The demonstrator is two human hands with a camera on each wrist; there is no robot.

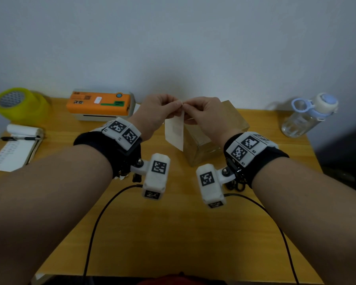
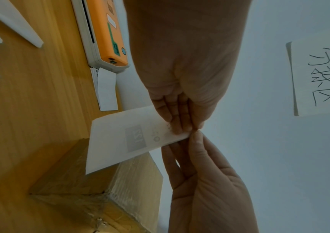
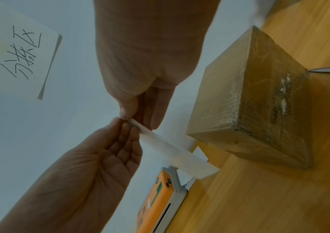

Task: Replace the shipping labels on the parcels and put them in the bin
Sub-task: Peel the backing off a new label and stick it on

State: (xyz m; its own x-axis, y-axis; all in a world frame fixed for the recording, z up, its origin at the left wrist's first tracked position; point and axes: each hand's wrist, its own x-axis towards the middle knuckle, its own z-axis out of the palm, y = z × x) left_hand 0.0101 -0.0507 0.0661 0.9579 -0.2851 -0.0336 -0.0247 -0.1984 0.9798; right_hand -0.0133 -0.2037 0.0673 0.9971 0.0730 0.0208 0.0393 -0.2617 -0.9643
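- A white shipping label (image 1: 174, 130), a thin rectangular sheet with faint print showing through, hangs in the air above the table; its long axis runs from the pinched top corner down toward the person, its lower end free and touching nothing.
- The left hand (image 1: 155, 112) and the right hand (image 1: 203, 114) meet at that top corner, each nipping it between thumb and fingertips, the remaining fingers curled in beside them.
- In the left wrist view the left fingers (image 2: 177, 116) lie pressed together flat on the label's end, the right hand's fingertips pinching the same edge from the opposite side.
- In the right wrist view the sheet is seen nearly edge-on, a narrow pale band slanting away from the fingertips toward the printer.
- Just behind the hanging label stands the parcel (image 1: 206, 138), a brown cardboard box wrapped in glossy clear tape, with torn paper residue on one face; it sits on the yellow wood-grain table (image 1: 173, 233), apart from both hands.
- At the table's far edge sits an orange-and-white label printer (image 1: 100, 105), a blank strip of labels trailing from one end.
- To the left stand a roll of yellow tape (image 1: 14, 102) and a notepad (image 1: 17, 147) with a black pen (image 1: 21, 138) across it; to the right lies a clear water bottle (image 1: 308, 116) with a pale blue cap.
- A handwritten paper sign (image 2: 319, 78) hangs on the pale wall.
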